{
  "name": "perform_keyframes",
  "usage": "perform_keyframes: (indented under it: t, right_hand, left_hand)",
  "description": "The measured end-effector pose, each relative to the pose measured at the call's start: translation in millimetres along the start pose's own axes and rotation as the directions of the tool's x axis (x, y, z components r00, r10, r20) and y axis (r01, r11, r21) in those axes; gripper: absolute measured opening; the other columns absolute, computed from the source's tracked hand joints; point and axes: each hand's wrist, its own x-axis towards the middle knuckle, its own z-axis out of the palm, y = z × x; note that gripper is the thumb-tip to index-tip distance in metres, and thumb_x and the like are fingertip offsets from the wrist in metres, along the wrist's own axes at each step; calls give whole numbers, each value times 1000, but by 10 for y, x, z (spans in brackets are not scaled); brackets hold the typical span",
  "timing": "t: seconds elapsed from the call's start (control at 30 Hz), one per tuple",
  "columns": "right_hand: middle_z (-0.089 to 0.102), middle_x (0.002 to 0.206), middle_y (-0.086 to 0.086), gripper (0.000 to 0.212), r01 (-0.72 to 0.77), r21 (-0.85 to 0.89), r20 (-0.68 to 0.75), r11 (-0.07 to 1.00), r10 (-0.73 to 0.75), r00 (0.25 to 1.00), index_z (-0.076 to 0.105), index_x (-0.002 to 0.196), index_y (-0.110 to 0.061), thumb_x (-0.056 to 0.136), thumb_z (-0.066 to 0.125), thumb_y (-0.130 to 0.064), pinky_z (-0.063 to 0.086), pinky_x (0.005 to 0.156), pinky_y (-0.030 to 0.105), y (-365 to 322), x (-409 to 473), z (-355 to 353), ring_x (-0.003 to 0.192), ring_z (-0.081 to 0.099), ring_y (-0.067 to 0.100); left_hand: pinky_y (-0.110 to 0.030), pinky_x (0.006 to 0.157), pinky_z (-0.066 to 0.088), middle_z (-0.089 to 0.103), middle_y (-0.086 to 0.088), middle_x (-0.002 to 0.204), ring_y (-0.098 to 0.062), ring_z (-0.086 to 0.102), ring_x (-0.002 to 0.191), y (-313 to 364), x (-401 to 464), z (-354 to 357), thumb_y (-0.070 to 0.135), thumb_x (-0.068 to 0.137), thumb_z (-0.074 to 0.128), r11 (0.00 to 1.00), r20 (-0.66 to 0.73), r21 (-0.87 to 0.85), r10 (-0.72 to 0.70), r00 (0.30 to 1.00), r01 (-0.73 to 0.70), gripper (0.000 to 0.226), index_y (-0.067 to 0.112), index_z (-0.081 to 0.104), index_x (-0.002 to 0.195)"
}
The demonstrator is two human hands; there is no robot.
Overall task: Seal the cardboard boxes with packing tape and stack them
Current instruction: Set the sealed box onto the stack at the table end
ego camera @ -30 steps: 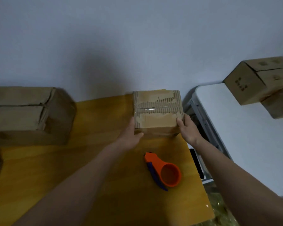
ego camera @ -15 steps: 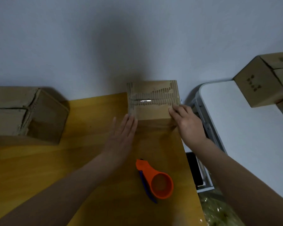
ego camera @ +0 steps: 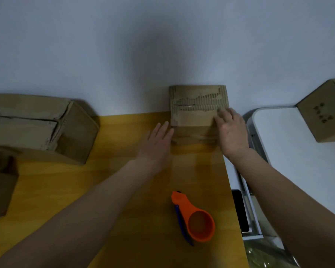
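A small cardboard box point(ego camera: 196, 105) with clear tape over its torn top stands against the wall at the back of the yellow table point(ego camera: 124, 190). My right hand point(ego camera: 231, 130) lies flat on the box's near right corner, fingers spread. My left hand point(ego camera: 157, 141) is flat and open beside the box's left front edge, holding nothing. An orange and blue tape dispenser point(ego camera: 194, 219) lies on the table nearer to me, between my forearms.
A larger cardboard box point(ego camera: 37, 126) sits at the table's back left, with another box point(ego camera: 0, 182) at the far left edge. On the white table point(ego camera: 298, 151) to the right stands a further cardboard box point(ego camera: 325, 113). A dark phone point(ego camera: 240, 209) lies beside the table's right edge.
Both hands pushed the small box back to the wall and let go of its sides; they now lie flat. The view shifted, so the dispenser appears lower.
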Motion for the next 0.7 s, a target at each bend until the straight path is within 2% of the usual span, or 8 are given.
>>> perform_keyframes:
  t: [0.1, 0.2, 0.27, 0.37, 0.7]
  right_hand:
    - [45, 141, 23, 44, 62, 34, -11, 998, -61, 998, 59, 122, -2, 79, 64, 2, 31, 111, 53, -409, -90, 20, 134, 36, 42]
    - [49, 139, 19, 38, 177, 75, 23, 981, -179, 984, 64, 118, -6, 81, 64, -1, 34, 108, 49, -1019, -213, 41, 133, 39, 38]
    - [40, 147, 15, 40, 245, 113, 95, 963, -256, 962, 60, 125, -8, 85, 59, -4, 25, 115, 43, -1454, -315, 60, 139, 31, 34]
    - [25, 156, 8, 39, 310, 176, 175, 934, -340, 924, 48, 135, -14, 97, 47, -20, 16, 117, 36, -2092, -463, 66, 144, 18, 26]
    - [26, 154, 6, 44, 427, 234, 297, 873, -483, 824, 44, 139, -13, 99, 48, -29, 23, 115, 36, -3945, -860, -64, 142, 20, 26]
  left_hand:
    - [-37, 121, 5, 1, -4, 163, -21, -3, 150, -281, -361, 99, 36, 100, 46, 999, 10, -18, -51, 999, 51, 68, 16, 10, 154]
    - [-35, 121, 9, 10, -5, 162, -21, 4, 149, -681, -752, 264, 37, 101, 45, 988, 35, -65, -138, 990, 140, 62, 14, 20, 152]
    - [-34, 121, 10, 11, -5, 162, -21, 6, 149, -978, -1030, 349, 34, 100, 47, 976, 60, -100, -189, 980, 194, 63, 14, 19, 153]
    - [-34, 120, 12, 13, -5, 162, -21, 8, 149, -1436, -1466, 439, 33, 99, 50, 955, 81, -131, -258, 963, 267, 65, 17, 19, 154]
    - [-35, 121, 10, 9, -1, 163, -20, 4, 150, -2811, -2754, 551, 35, 101, 48, 899, 43, -211, -384, 922, 384, 60, 21, 21, 153]
